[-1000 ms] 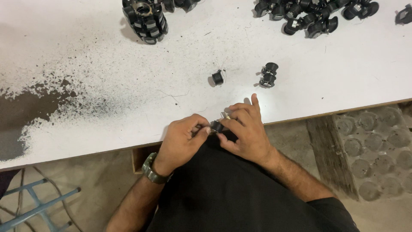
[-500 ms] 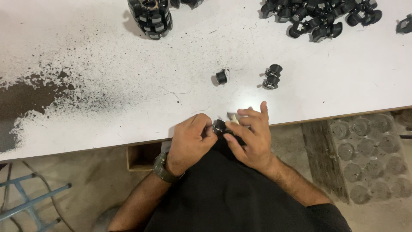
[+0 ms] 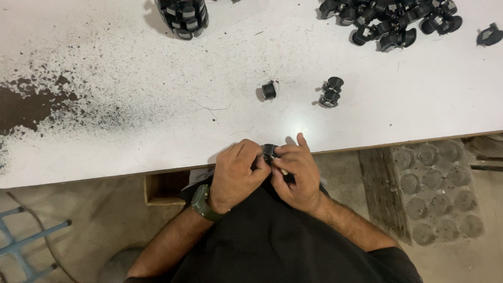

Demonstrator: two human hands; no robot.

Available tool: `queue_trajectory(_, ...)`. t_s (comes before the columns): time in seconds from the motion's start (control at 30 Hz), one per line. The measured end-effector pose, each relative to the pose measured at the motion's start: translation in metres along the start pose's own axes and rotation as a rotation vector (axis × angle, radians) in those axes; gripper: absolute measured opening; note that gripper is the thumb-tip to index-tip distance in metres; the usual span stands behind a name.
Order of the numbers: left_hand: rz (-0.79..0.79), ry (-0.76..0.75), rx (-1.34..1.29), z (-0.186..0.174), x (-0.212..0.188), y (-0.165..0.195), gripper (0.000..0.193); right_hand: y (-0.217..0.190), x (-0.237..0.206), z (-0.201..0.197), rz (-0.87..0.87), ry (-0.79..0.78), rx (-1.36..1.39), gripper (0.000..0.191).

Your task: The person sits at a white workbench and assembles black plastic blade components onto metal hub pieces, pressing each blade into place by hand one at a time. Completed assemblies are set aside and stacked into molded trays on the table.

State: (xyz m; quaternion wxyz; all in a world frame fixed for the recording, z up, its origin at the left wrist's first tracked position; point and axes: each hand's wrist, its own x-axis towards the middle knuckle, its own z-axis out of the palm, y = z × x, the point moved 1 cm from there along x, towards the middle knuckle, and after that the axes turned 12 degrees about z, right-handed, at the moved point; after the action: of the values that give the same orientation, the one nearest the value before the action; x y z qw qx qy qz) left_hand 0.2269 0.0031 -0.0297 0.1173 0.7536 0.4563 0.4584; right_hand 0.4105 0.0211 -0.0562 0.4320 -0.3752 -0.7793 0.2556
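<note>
Fingers (image 3: 262, 160) of both hands pinched a small black part (image 3: 270, 151) at the tabletop (image 3: 131, 78) edge; left hand (image 3: 236, 175) and right hand (image 3: 296, 175) met around it. Two loose parts (image 3: 269, 90) lay beyond.

Bare tabletop (image 3: 157, 63) ahead; small black parts (image 3: 331, 91) possibly obstruct.

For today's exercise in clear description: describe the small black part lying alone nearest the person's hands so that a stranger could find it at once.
Start at the white table and find its near edge, where the left hand and right hand meet. Just beyond them lie two loose black pieces. The small black part is the left one: a plain short ring, while its taller neighbour looks like stacked pieces.
</note>
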Motion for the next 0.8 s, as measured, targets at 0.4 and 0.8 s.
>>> queue_trajectory(0.4,-0.233,-0.268,0.176,-0.015,0.072,-0.033,0.033,0.024,0.028,-0.040,0.142,0.251,-0.151,0.020)
queue_trajectory(0.8,0.033,-0.308,0.098,-0.015,0.062,-0.029,0.035,0.016,0.032,-0.044,0.214,0.085,-0.238,0.033)
